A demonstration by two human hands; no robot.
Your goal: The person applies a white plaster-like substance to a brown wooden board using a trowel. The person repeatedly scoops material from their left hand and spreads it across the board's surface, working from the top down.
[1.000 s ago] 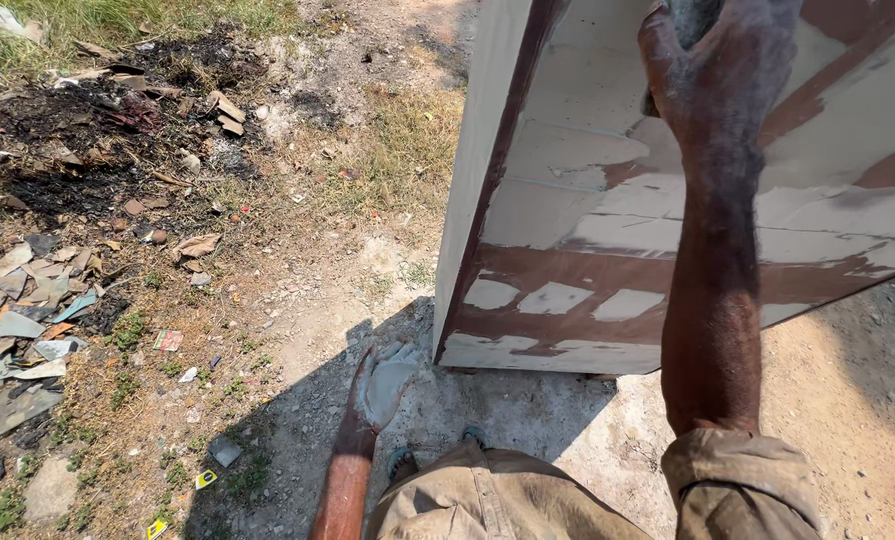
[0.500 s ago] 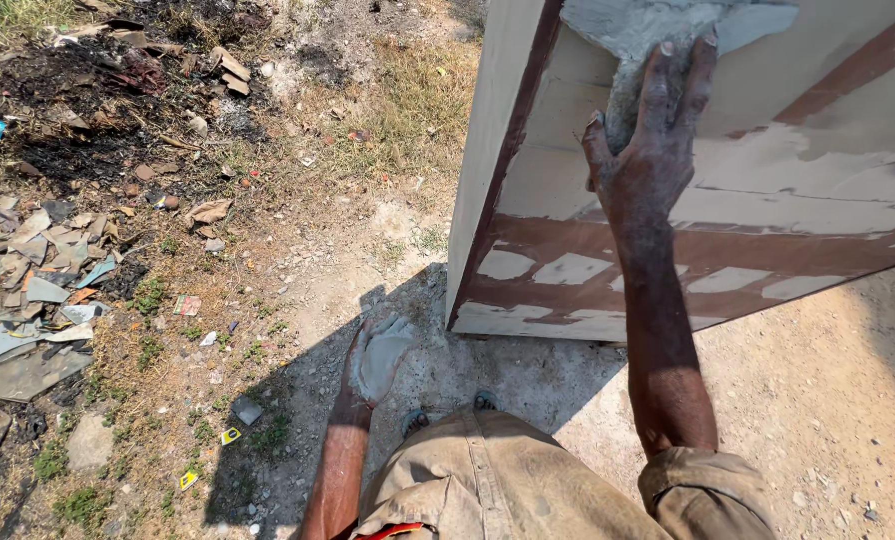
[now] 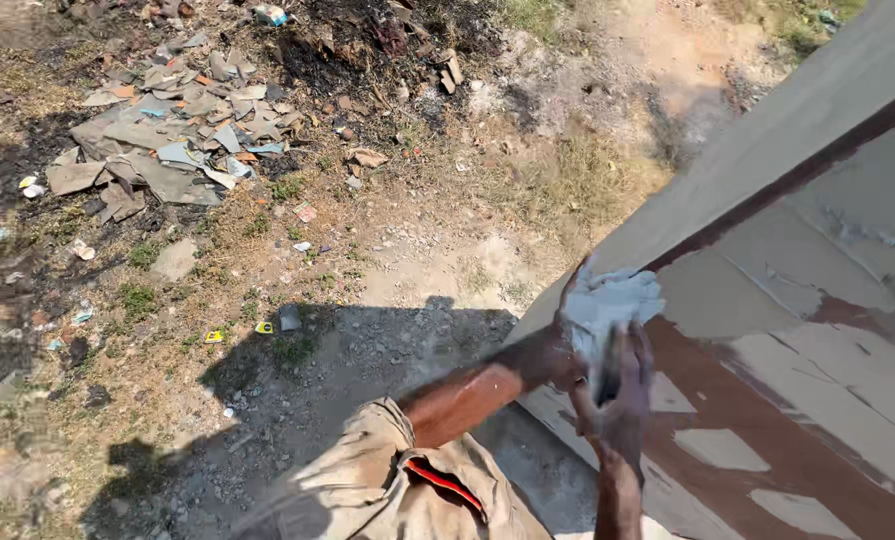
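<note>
Pale grey putty lump (image 3: pixel 612 300) held between two hands at the edge of a brown panel (image 3: pixel 767 440).

Reaching in from lower centre, the left hand (image 3: pixel 557 345) has its forearm stretched toward the panel's edge and cups the putty from below; most of this hand is hidden behind the lump and the other hand, so I cannot tell how its fingers lie. Rising from the bottom edge, the right hand (image 3: pixel 617 400) shows its back to the camera, fingers (image 3: pixel 629 350) pressed together and pointing up against the putty. Blur softens both hands. Putty patches cover parts of the panel, which is cut off at right. Scattered rubble (image 3: pixel 157 150) lies well apart on the ground.
</note>
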